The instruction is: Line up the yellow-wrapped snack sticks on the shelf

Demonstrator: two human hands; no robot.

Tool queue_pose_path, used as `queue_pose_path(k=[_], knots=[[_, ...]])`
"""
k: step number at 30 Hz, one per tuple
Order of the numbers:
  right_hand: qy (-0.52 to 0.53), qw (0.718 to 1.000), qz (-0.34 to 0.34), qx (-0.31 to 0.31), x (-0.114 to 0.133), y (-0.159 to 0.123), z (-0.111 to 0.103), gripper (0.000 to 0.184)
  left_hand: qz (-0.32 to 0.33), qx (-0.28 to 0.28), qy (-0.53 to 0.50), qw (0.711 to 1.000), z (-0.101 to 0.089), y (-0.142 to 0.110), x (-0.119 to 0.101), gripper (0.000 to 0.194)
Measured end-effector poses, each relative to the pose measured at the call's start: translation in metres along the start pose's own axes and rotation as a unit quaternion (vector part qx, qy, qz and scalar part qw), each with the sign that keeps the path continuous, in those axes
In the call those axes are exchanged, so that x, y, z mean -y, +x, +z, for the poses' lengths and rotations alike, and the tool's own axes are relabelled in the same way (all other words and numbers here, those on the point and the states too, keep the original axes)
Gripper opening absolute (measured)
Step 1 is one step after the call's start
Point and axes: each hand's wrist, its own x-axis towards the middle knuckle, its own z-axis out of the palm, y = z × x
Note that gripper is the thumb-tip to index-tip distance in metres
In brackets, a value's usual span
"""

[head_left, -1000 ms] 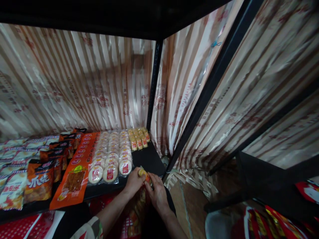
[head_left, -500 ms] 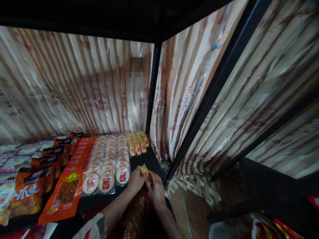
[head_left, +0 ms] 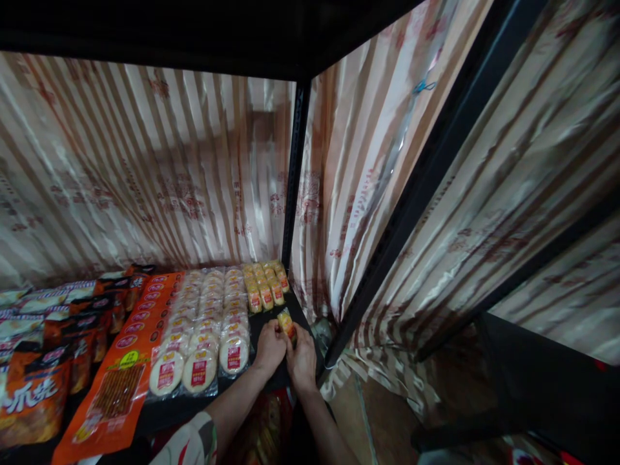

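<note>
A small yellow wrapped snack pack (head_left: 286, 321) with a red label is between my two hands, just above the black shelf. My right hand (head_left: 301, 361) grips it from the right, thumb and fingers closed on it. My left hand (head_left: 270, 349) has its fingers curled in a pinch at the pack's left edge; the fingertips are partly hidden. Beyond my hands, similar yellow snack packs (head_left: 266, 294) stand in short rows in the shelf corner. Left of my left hand lie rows of round white crackers (head_left: 234, 354) in clear wrappers with red labels.
An orange snack sheet (head_left: 116, 387) and orange chip bags (head_left: 36, 403) fill the left side. Black posts (head_left: 296, 174) and a shelf above (head_left: 194, 39) frame the space. Striped curtains (head_left: 194, 174) hang behind. Below my forearms is a dim bag of yellow packs (head_left: 264, 426).
Both hands have moved slightly forward with the snack pack, toward the rows of yellow packs. The view has shifted a little, so the goods at left sit lower and further left.
</note>
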Motion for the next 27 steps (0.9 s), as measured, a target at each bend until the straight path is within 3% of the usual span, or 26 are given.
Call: queue_pose_path(k=[4, 15, 27], knots=[[0.004, 1.0, 0.011, -0.026, -0.001, 0.012, 0.008, 0.035, -0.003, -0.016, 0.001, 1.0, 0.005, 0.011, -0.001, 0.026], [0.033, 0.995, 0.069, -0.062, -0.003, 0.043, 0.031, 0.039, -0.003, 0.038, -0.115, 0.993, 0.018, 0.041, 0.004, 0.03], [0.064, 0.993, 0.091, -0.037, -0.011, 0.066, 0.044, 0.048, -0.019, 0.06, -0.129, 0.99, 0.03, 0.069, 0.013, 0.041]])
